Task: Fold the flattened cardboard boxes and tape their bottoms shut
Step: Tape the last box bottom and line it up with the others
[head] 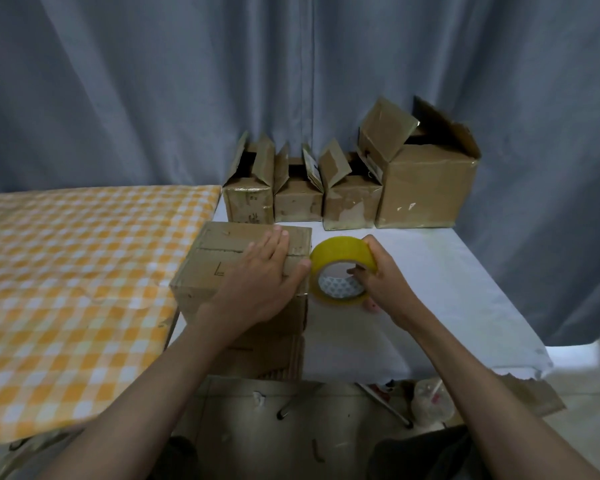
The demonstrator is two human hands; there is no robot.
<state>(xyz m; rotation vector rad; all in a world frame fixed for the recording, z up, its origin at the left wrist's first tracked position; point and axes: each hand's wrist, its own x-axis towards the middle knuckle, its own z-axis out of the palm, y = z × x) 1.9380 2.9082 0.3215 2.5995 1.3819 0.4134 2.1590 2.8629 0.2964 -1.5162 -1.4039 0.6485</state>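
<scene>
No legible text, brand, number or sign anywhere in view. Dark printed line marks, one of them an L-shaped corner, on the top of the nearest cardboard box (222, 268), forming no readable word. Blurred dark scrawls on the front of the leftmost box in the back row (249, 206), too indistinct to read. Small pale label (311, 169) on an upright flap of the second box in that row, its print too small to make out. Repeating pale pattern on the inner core of the yellow tape roll (340, 268), no lettering discernible.
</scene>
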